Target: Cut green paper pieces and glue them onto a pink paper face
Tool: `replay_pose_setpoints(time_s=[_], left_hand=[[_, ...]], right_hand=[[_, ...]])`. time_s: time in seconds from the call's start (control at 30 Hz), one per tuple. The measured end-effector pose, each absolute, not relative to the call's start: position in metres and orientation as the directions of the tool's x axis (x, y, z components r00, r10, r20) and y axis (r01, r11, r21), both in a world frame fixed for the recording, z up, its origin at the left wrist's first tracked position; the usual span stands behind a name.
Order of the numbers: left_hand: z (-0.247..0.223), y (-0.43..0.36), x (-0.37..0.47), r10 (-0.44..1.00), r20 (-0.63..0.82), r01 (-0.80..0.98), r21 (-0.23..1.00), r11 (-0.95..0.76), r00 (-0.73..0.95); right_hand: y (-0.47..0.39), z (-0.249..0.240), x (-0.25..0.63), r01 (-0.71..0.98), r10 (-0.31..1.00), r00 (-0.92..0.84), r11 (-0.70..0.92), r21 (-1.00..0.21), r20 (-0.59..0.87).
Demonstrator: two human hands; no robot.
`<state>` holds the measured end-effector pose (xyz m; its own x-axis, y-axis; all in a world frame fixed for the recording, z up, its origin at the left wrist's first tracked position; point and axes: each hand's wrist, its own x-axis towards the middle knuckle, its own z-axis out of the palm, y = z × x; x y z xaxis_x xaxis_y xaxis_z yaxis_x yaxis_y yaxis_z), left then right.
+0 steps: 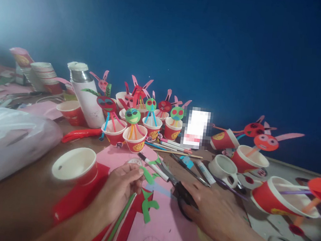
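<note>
A person's two bare hands work over a sheet of pink paper (162, 229) on a brown worktop (28, 198). The left hand (122, 184) pinches a small green paper piece (148, 176) between thumb and forefinger, the fingers drawn together at its near end. The right hand (208, 205) is curled over the black handles of a pair of scissors (181, 194), with the blades pointing away and to the left, towards the held piece. How far the blades are parted is hard to tell.

Just below the left fingertips lies a curved green cut-out (147, 210). A white marker (153, 167) with a black cap lies just beyond the fingers, close to the blades. Green and white thin sticks (120, 222) run from beneath the left hand towards the viewer. To the left of the left fingers stands an open paper cup (75, 165); ahead of both hands are red-and-white cups holding paper-headed figures (132, 116) with round faces.

The step in hand looks like shaping green paper with scissors. A further cut would seem to call for the left fingers to keep the piece steady and turn it, with its edge between the blades, while those fingertips stay clear of the cutting line.
</note>
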<state>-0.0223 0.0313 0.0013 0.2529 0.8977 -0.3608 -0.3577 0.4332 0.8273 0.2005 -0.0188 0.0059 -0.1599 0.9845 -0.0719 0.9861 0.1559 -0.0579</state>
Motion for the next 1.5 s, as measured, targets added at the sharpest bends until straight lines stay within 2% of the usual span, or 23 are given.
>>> replay_pose_setpoints(time_s=[0.17,0.23,0.33,0.4,0.43,0.53,0.6,0.7,0.9,1.03,1.13,1.27,1.5], left_hand=[[-0.001,0.030,-0.023,0.908,-0.337,-0.325,0.854,0.406,0.250],[-0.002,0.029,-0.023,0.914,-0.309,-0.282,0.881,0.379,0.264],[-0.002,0.024,-0.020,0.918,-0.292,-0.227,0.907,0.355,0.269],[-0.003,0.019,-0.017,0.915,-0.301,-0.198,0.912,0.359,0.269],[-0.004,0.017,-0.015,0.912,-0.305,-0.182,0.915,0.361,0.274],[-0.008,0.013,-0.011,0.900,-0.314,-0.119,0.924,0.363,0.302],[-0.011,0.011,-0.009,0.891,-0.329,-0.090,0.924,0.373,0.314],[-0.013,0.009,-0.007,0.861,-0.372,-0.097,0.899,0.427,0.347],[-0.009,0.015,-0.010,0.825,-0.415,-0.293,0.792,0.535,0.384],[-0.008,0.020,-0.011,0.830,-0.418,-0.316,0.783,0.535,0.370],[-0.008,0.017,-0.011,0.825,-0.392,-0.267,0.813,0.518,0.408],[-0.010,0.009,-0.008,0.791,-0.383,-0.104,0.869,0.484,0.478],[-0.013,0.003,-0.005,0.849,-0.398,0.024,0.909,0.417,0.347]], right_hand=[[-0.018,0.012,0.203,0.981,0.986,-0.158,0.151,-0.121,-0.057],[-0.017,0.019,0.198,0.966,0.987,-0.158,0.148,-0.213,-0.033],[-0.018,0.025,0.185,0.860,0.986,-0.166,0.131,-0.494,-0.027],[-0.020,0.021,0.174,0.669,0.991,-0.127,0.053,-0.742,-0.044],[-0.020,0.016,0.169,0.566,0.991,-0.118,0.018,-0.824,-0.059],[-0.021,0.000,0.160,0.293,0.980,-0.166,-0.061,-0.954,-0.113],[-0.022,-0.007,0.156,0.188,0.971,-0.188,-0.112,-0.976,-0.148],[-0.022,-0.008,0.155,0.168,0.974,-0.154,-0.142,-0.976,-0.168],[-0.020,-0.006,0.156,0.089,0.960,-0.157,-0.221,-0.971,-0.233],[-0.019,-0.004,0.157,0.083,0.961,-0.145,-0.227,-0.970,-0.237],[-0.019,-0.003,0.156,0.087,0.966,-0.124,-0.217,-0.972,-0.227],[-0.022,-0.007,0.152,0.139,0.981,-0.108,-0.148,-0.979,-0.163],[-0.027,-0.010,0.145,0.287,0.991,-0.088,-0.069,-0.955,-0.098]])
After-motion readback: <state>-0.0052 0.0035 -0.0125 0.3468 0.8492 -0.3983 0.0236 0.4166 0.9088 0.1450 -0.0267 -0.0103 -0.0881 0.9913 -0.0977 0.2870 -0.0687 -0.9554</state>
